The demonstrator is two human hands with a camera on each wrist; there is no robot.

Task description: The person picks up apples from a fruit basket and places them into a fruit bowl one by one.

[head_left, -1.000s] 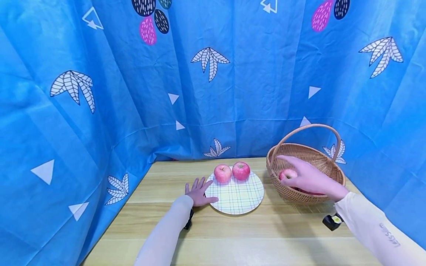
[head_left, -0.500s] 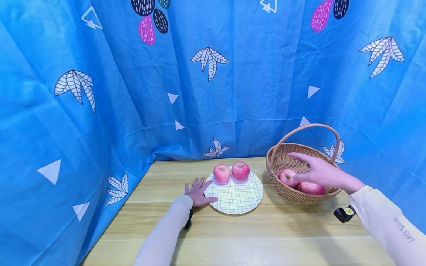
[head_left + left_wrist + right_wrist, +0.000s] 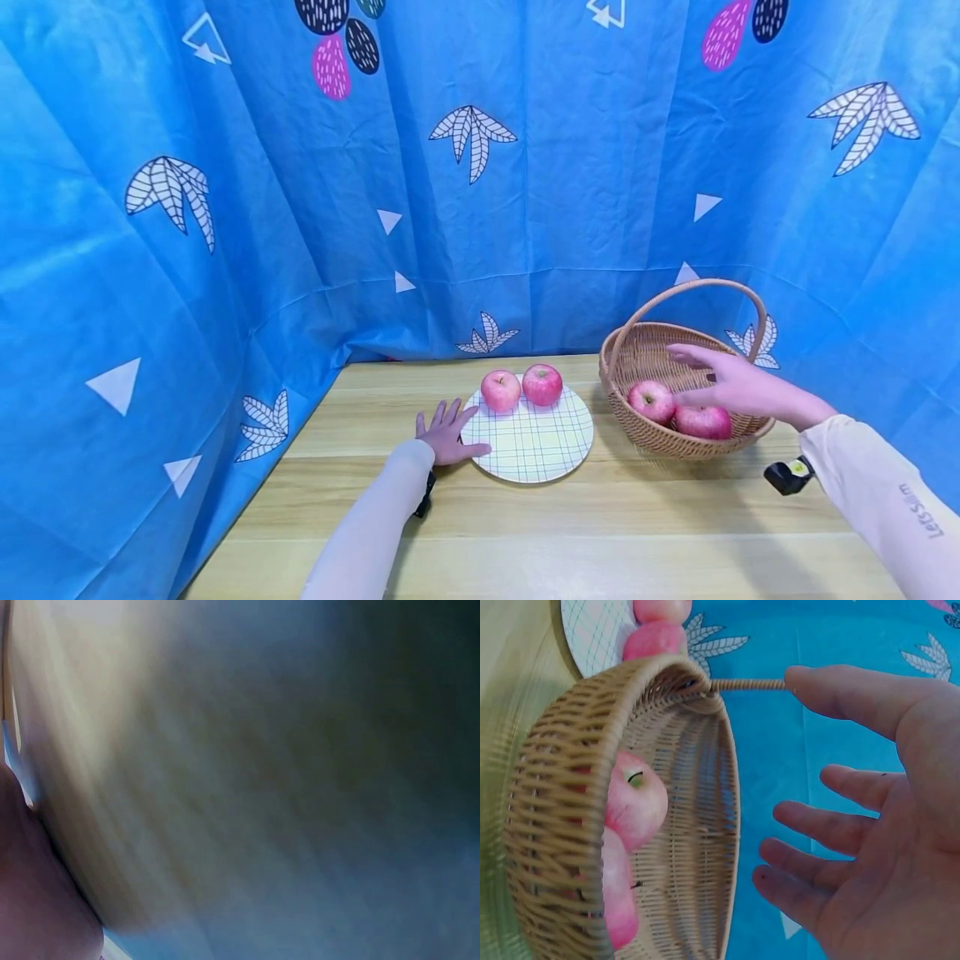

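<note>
My left hand point(image 3: 447, 437) rests with spread fingers at the left rim of a round white plate point(image 3: 532, 450) with a grid pattern. Two red apples lie at the plate's far side, a left apple point(image 3: 500, 391) and a right apple point(image 3: 542, 384). Over the wicker basket point(image 3: 626, 417) hovers my right hand point(image 3: 738, 386), fingers parted and holding nothing. Inside the basket are two more apples, one at the left point(image 3: 651, 402) and one nearer the front point(image 3: 703, 422). In the right wrist view the right hand point(image 3: 877, 802) has its palm and loosely bent fingers beside the basket's opening.
The basket's tall handle point(image 3: 701, 283) arches up behind the right hand. A blue patterned curtain point(image 3: 480, 233) hangs behind and at both sides of the wooden table point(image 3: 540, 542). The left wrist view is mostly blurred table surface.
My right hand has drawn back to the right and lifted off the apples in the basket, uncovering the front one. The left hand, the plate and its apples stay put.
</note>
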